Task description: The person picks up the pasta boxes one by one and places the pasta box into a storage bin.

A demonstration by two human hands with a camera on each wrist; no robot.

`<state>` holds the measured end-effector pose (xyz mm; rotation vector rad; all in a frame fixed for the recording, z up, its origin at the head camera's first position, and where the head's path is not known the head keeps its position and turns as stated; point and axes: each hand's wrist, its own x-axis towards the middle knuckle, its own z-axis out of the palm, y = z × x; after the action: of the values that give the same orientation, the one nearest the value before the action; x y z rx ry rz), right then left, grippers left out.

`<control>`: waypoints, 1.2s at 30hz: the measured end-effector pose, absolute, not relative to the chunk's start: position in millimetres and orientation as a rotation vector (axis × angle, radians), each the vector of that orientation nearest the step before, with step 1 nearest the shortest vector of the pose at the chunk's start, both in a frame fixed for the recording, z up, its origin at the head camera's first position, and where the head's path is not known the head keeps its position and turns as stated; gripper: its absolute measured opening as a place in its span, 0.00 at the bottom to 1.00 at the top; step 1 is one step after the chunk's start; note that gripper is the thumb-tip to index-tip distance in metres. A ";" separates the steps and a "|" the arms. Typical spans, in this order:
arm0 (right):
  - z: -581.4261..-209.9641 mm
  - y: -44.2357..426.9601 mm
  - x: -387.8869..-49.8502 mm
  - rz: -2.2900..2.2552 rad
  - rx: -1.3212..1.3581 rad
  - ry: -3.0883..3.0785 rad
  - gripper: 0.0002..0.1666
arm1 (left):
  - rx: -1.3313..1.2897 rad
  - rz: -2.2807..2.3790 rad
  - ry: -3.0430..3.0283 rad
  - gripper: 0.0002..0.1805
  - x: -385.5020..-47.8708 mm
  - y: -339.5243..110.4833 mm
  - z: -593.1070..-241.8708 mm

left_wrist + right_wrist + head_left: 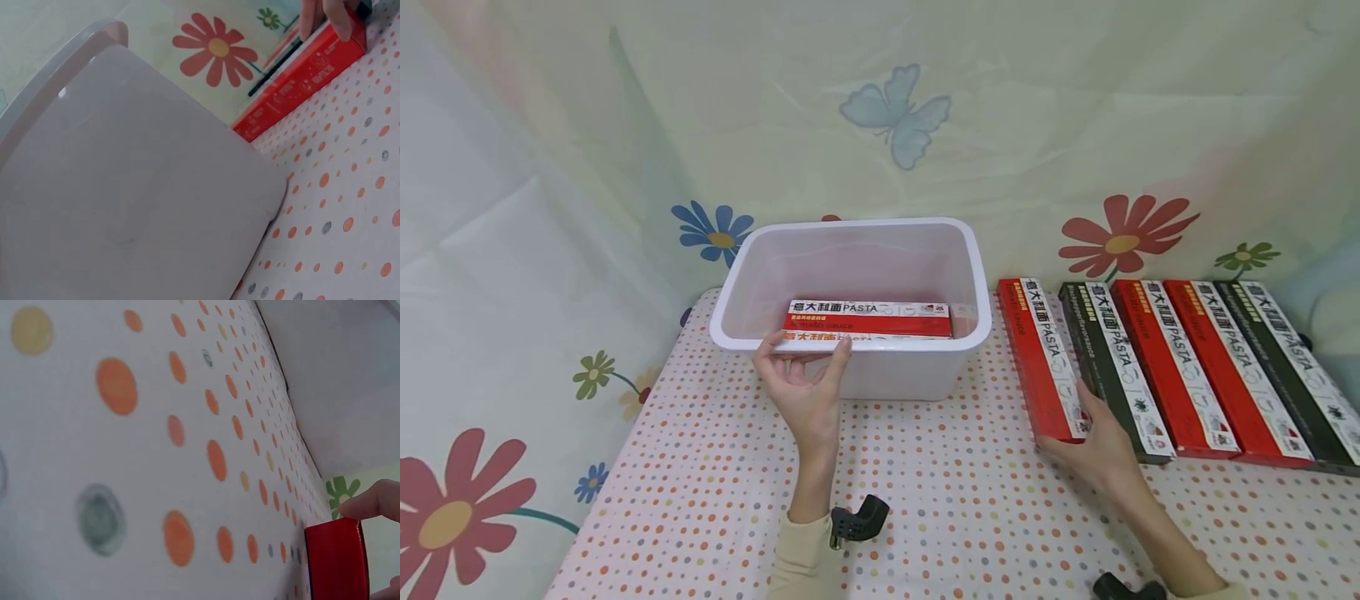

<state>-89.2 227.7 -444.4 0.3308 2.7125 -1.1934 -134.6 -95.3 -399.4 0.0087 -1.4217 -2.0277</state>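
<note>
A white plastic bin (895,375) stands on the table, and my left hand (801,400) holds its front rim with the fingertips at the edge. Inside lie red pasta boxes (868,321), partly hidden by the front wall. To the right, my right hand (1101,454) grips the near end of the leftmost red pasta box (1037,367), thumb on the left and fingers on the right. That box's red end (337,559) shows in the right wrist view beside a finger (372,501). The left wrist view shows the bin's wall (137,175), but not the left hand.
Beside the gripped box lie a dark green pasta box (1112,367), red boxes (1172,367) and another dark green box (1292,375) in a row. A dotted cloth (955,500) covers the table. A flowered curtain (1015,150) hangs behind the bin.
</note>
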 end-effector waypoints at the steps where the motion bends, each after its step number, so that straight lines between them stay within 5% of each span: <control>1: -444.8 227.1 -88.9 -1.207 0.349 2.705 0.69 | 0.008 -2.027 -1.422 0.42 -134.4 -95.0 -398.9; 22: -460.9 208.1 -89.2 -1.381 0.543 2.779 0.79 | -0.025 -2.044 -1.388 0.42 -134.8 -94.6 -397.7; 36: -465.8 204.1 -85.3 -1.449 0.519 2.855 0.64 | -0.023 -2.048 -1.387 0.42 -133.8 -94.5 -397.5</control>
<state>-85.3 204.1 -465.8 0.5194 2.8551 -1.4487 -133.8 -94.5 -397.5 -0.0225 -1.3871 -2.0484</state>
